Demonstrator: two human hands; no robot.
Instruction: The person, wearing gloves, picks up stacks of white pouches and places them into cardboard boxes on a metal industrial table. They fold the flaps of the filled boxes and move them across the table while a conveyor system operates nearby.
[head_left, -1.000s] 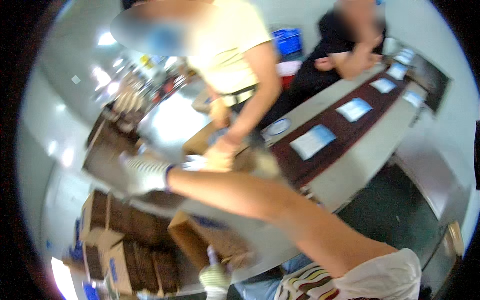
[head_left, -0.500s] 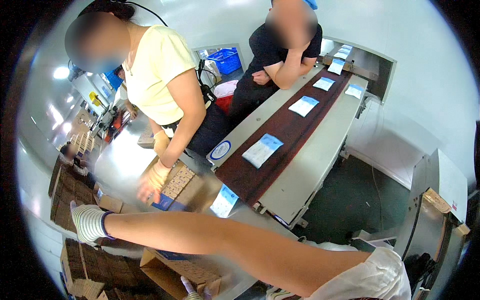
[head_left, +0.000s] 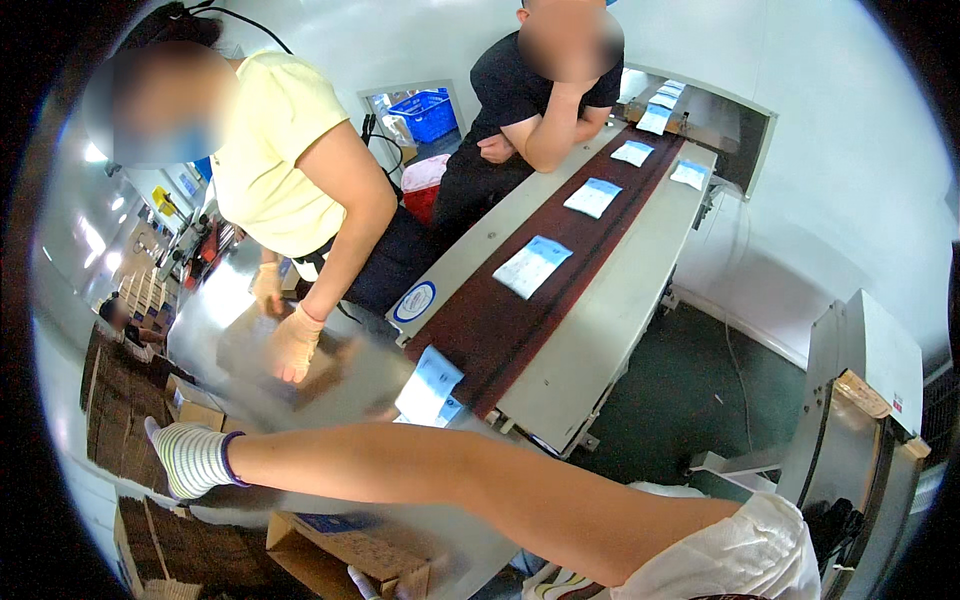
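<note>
My right arm reaches across the view to the left. My right hand (head_left: 192,460), in a striped glove, is next to the stacked flat brown cardboard (head_left: 120,400); one digit stretches upward, apart from the others, and I see nothing in the hand. Only a gloved fingertip of my left hand (head_left: 362,582) shows at the lower edge, at the near side of an open cardboard box (head_left: 315,555). The remainder of that hand is hidden. Beyond my forearm, white-and-blue packets (head_left: 532,266) lie on a dark red conveyor belt (head_left: 470,335). Others overlap at its near end (head_left: 430,385).
A co-worker in a yellow top (head_left: 285,150) has gloved hands at a blurred carton (head_left: 325,375) on the metal table (head_left: 215,325). Another person in black (head_left: 500,95) leans on the conveyor. A blue crate (head_left: 425,115) stands behind. Right is a grey machine (head_left: 870,350).
The packets have moved nearer along the belt, and another has reached its near end. The co-worker's hands have shifted over the carton. My right arm stays stretched out; the whole view has shifted slightly.
</note>
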